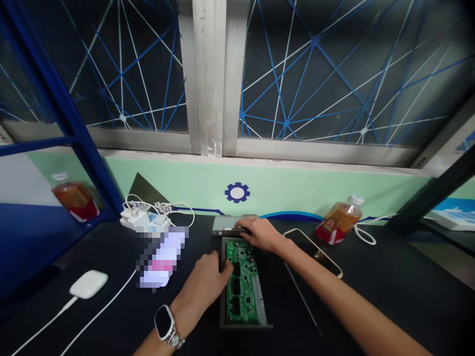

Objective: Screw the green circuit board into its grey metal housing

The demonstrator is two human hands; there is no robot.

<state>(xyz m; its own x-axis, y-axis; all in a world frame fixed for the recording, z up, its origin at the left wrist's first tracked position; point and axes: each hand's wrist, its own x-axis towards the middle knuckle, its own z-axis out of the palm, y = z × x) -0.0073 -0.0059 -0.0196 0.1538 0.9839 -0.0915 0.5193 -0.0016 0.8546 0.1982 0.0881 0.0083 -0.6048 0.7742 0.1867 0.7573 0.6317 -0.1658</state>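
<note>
"Where is the circuit board (pixel 243 291)?"

"Lying flat in its shallow metal case (pixel 261 304), on the dark table (pixel 204 341), with one short end toward the person and the other toward the wall (pixel 193 183)."

"And the grip?"

"The left hand (pixel 206 274) is closed on the case's left wall, thumb over the rim by the board and fingers outside. The right hand (pixel 263 233) looks nearly closed on the metal plate (pixel 224 224) just beyond the far end; its underside is hidden, so I can't tell how firm that hold is."

"How would you handle this well?"

"I'd let the left hand steady the case by its wall, keeping the thumb off the chips. I'd have the right hand keep the plate level and square to the case, with no scraping over the board's far edge."

"Is there room to move?"

"Little at the far side: the plate sits close to the wall. On the right, a thin rod (pixel 302 296) and a phone (pixel 313 250) lie near, the phone partly beneath the right forearm, with a bottle (pixel 336 222) farther off. Bare table lies between case and rod, and more on the near side. The table's near edge isn't in view."
</note>
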